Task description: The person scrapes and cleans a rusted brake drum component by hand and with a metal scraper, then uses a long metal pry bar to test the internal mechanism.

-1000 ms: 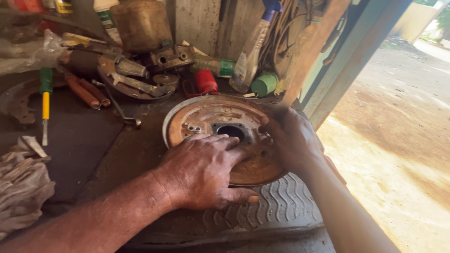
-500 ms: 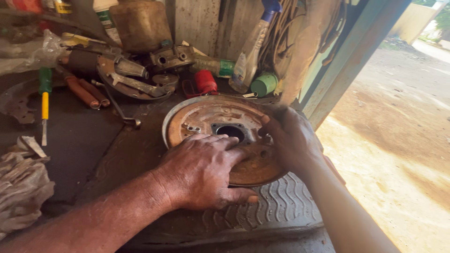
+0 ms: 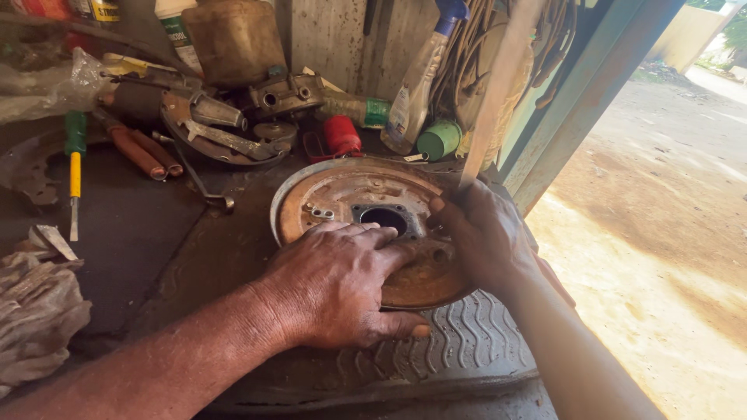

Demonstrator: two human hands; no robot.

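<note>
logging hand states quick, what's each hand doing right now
Left hand: open, palm down, fingers spread flat on the round rusty metal backing plate.
Right hand: fingers curled over that plate's right edge; a closed grip cannot be told.

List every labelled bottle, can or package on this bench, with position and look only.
Spray bottle: back centre, leaning on the wall, clear body, blue trigger.
Green-labelled bottle: lying behind the rusty plate, clear.
White bottle: top left, green label.
Can: top-left edge, yellow label.
No signs or screens.
</note>
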